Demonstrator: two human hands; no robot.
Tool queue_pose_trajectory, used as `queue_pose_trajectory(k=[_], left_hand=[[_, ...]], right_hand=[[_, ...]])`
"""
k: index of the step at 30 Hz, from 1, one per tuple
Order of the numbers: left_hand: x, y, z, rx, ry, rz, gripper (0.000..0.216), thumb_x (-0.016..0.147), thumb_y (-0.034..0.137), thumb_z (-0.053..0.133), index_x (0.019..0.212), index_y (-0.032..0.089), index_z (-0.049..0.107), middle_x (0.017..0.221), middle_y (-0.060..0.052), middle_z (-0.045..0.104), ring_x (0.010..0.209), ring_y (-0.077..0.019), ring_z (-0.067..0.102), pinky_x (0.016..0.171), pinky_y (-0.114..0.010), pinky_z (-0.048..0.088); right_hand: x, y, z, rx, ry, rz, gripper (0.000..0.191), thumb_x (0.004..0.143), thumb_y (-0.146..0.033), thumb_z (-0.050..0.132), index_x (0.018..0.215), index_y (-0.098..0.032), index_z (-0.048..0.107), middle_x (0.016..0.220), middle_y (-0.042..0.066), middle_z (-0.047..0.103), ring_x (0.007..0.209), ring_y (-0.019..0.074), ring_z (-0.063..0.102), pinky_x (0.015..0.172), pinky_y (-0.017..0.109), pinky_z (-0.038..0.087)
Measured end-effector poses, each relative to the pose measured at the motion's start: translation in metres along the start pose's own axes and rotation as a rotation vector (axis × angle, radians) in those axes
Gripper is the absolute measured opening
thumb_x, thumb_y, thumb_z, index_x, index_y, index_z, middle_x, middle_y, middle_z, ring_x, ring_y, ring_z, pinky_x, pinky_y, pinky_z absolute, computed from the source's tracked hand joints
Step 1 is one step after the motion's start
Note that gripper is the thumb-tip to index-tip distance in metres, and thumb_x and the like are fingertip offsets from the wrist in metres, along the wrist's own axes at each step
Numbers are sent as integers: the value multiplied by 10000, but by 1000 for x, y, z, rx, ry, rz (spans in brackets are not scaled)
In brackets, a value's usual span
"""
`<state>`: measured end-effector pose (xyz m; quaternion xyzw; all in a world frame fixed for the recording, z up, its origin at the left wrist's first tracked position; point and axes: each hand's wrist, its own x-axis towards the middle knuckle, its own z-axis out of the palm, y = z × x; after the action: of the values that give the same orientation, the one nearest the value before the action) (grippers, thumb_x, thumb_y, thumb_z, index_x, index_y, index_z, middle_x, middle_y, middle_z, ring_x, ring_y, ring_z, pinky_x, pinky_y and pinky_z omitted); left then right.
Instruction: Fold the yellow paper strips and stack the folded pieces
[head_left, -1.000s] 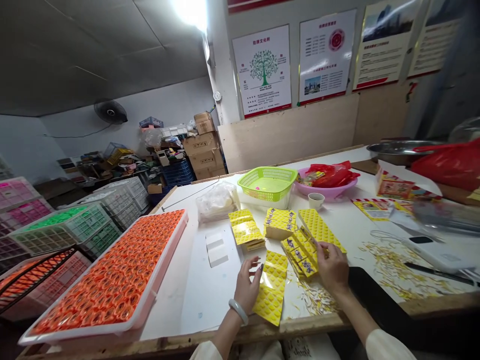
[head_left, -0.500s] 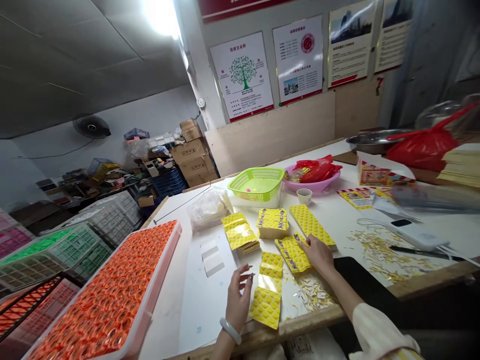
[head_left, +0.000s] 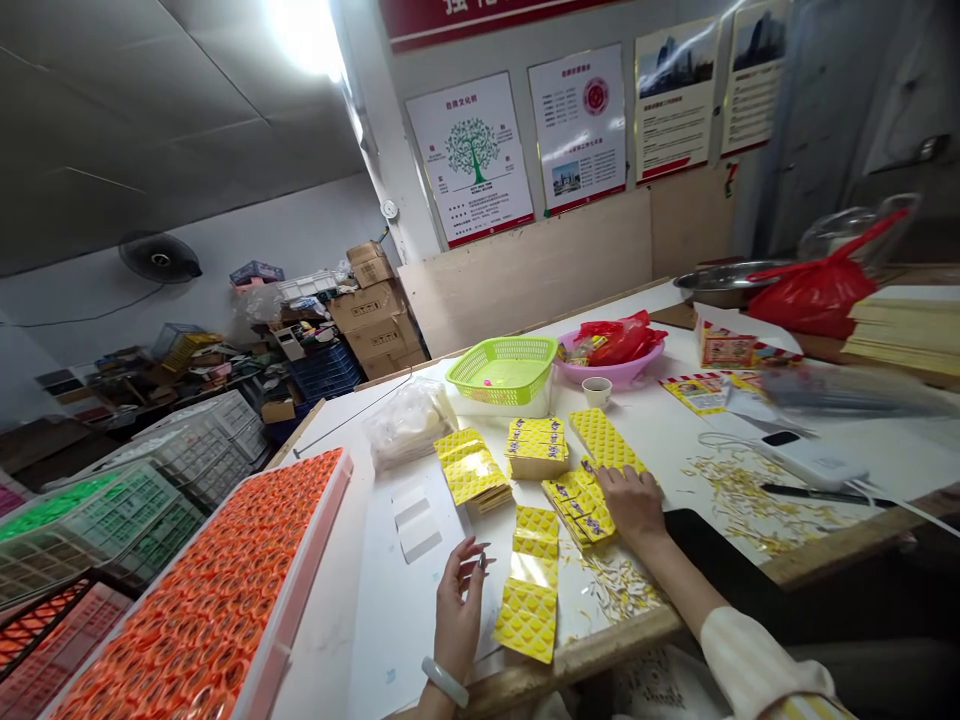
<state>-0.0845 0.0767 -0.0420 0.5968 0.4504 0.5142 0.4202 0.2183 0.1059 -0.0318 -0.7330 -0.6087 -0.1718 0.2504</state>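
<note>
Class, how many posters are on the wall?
4, in a row: tree poster, seal poster, building poster, second building poster. Others could be out of view.

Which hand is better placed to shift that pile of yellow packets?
Probably the right: the right hand rests on the pile of yellow foil packets, while the left hand is raised apart from it, nearer the long yellow dimpled foil strip.

The view has turned rightward: the red plastic bag (head_left: 814, 292) now sits whole at upper right, and a stack of pale yellow sheets (head_left: 906, 335) has come in at the right edge. The left hand (head_left: 459, 610) has drawn back from the yellow dotted strip (head_left: 534, 585), fingers lifted, while the right hand (head_left: 634, 505) has slid left onto the pile of packets (head_left: 579, 510).
</note>
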Motion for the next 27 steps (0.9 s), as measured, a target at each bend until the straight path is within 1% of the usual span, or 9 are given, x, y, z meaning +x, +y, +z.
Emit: queue_pose_trajectory(k=[3, 5, 8, 10, 14, 16, 20, 24, 27], left_hand=[[1, 0, 1, -7, -13, -5, 426, 824, 469, 578, 1169, 221, 544, 1113, -113, 644, 924, -217, 662, 827, -374, 526], [1, 1, 0, -12, -15, -9, 422, 817, 473, 583, 1159, 227, 551, 1101, -106, 650, 918, -217, 666, 821, -368, 527], [1, 1, -1, -17, -12, -13, 421, 820, 473, 578, 1163, 229, 548, 1100, -102, 649, 920, -215, 664, 825, -367, 523], [0, 1, -1, -26, -9, -18, 424, 826, 467, 573, 1172, 226, 538, 1115, -106, 640, 924, -214, 660, 829, -368, 520], [-4, 3, 1, -52, -8, -30, 410, 837, 452, 562, 1171, 217, 532, 1117, -110, 634, 922, -219, 657, 830, -379, 517], [-5, 4, 2, -58, -11, -34, 405, 840, 448, 559, 1171, 217, 530, 1112, -108, 635, 923, -222, 656, 832, -387, 517], [-6, 4, 4, -62, -26, -47, 404, 844, 445, 558, 1175, 218, 517, 1126, -110, 623, 930, -224, 651, 840, -398, 511], [-3, 3, 4, -80, -22, -58, 407, 834, 455, 568, 1160, 216, 522, 1118, -111, 621, 933, -228, 651, 843, -397, 506], [-2, 3, 5, -100, -24, -66, 419, 822, 464, 580, 1153, 213, 523, 1109, -112, 623, 924, -231, 655, 835, -395, 508]], right_hand=[[-1, 0, 1, 41, 23, -33, 305, 900, -138, 362, 914, -155, 666, 1051, 132, 664, 919, 244, 506, 784, 372, 292], [0, 0, 1, 78, 40, -29, 304, 913, -186, 363, 910, -159, 666, 1144, 133, 632, 984, 259, 491, 839, 393, 297], [-3, -3, -1, 142, 68, 21, 350, 930, -325, 360, 960, -124, 645, 1105, 180, 621, 1018, 294, 483, 886, 440, 312], [-9, -6, -1, 208, 63, 17, 386, 916, -403, 386, 1027, -116, 618, 1071, 173, 622, 1034, 289, 494, 920, 435, 334], [-26, -10, 8, 367, 10, -15, 447, 836, -527, 474, 1046, -152, 595, 1167, 143, 594, 1181, 288, 456, 1023, 426, 332], [-33, -9, 15, 437, -19, 18, 469, 809, -551, 485, 1053, -162, 580, 1196, 148, 581, 1207, 294, 457, 1015, 438, 365], [-40, -8, 23, 545, -84, 99, 466, 769, -527, 527, 1058, -163, 561, 1204, 166, 582, 1172, 297, 514, 970, 436, 424], [-41, -6, 22, 631, -134, 177, 412, 762, -487, 533, 1038, -181, 547, 1089, 141, 649, 1023, 272, 618, 872, 411, 488], [-39, -2, 19, 685, -150, 207, 383, 744, -495, 552, 982, -195, 545, 1056, 127, 669, 968, 252, 646, 816, 378, 513]])
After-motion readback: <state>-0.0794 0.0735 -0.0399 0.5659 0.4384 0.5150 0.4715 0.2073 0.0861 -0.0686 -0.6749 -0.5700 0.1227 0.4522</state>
